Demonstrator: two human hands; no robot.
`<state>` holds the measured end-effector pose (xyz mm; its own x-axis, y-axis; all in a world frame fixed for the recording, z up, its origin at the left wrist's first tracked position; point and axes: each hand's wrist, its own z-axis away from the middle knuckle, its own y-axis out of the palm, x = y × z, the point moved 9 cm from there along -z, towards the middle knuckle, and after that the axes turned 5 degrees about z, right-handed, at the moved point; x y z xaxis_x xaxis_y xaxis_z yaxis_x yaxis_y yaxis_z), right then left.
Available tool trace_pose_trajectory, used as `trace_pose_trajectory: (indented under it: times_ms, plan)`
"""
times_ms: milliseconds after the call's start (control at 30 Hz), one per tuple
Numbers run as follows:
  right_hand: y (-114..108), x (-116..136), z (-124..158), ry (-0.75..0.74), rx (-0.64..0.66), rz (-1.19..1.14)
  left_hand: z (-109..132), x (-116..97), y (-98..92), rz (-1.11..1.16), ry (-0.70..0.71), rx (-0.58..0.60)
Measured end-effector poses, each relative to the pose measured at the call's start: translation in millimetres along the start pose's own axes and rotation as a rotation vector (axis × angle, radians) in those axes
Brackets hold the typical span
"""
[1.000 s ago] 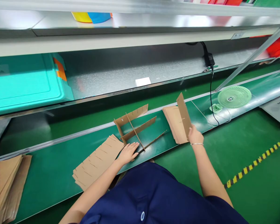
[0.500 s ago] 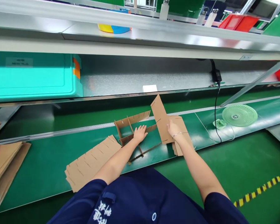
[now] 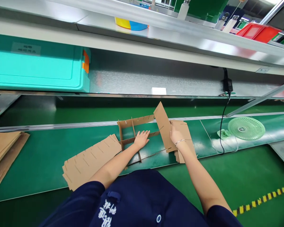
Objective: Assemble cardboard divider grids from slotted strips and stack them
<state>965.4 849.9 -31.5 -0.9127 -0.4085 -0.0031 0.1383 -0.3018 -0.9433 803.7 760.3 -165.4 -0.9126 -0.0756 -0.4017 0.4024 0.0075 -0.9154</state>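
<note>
A partly slotted-together cardboard divider grid [image 3: 126, 142] stands on the green work surface, with long strips running crosswise. My left hand [image 3: 142, 139] rests on its middle strip, fingers stretched out. My right hand [image 3: 176, 136] is closed on the lower right edge of a flat cardboard divider piece [image 3: 163, 126], held tilted at the right end of the grid. Beneath and to the right of that hand lies a stack of cardboard pieces [image 3: 186, 130]. A fanned stack of slotted cardboard strips [image 3: 91, 160] lies to the left of the grid, partly behind my left forearm.
More cardboard sheets [image 3: 7, 151] lie at the far left. A green fan grille [image 3: 246, 128] and a hanging black cable [image 3: 223, 119] are on the right. Above the work surface, a metal shelf [image 3: 123, 78] holds a turquoise box [image 3: 38, 69] and a small white block [image 3: 158, 91].
The camera view has tilted and shifted slightly. Both hands keep nearly the same places; the divider piece in my right hand stays at the grid's right end.
</note>
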Motion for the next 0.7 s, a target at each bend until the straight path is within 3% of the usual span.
trace_pose_trajectory:
  times_ms: [100,200,400,533,700]
  plan:
    - [8,1,19,0.029,0.009,0.037,15,0,1.9,0.047,0.035,0.005]
    - [11,3,32,0.064,0.027,0.098,9,-1,-9.0,0.099,0.052,-0.037]
    - [9,9,37,0.110,0.063,0.089,-71,10,-41.8,0.139,0.013,-0.149]
    - [5,14,33,0.075,0.099,0.078,-102,25,-28.7,0.158,-0.068,-0.133]
    - [9,19,16,0.026,0.154,0.088,-98,24,-13.9,0.181,-0.022,-0.177]
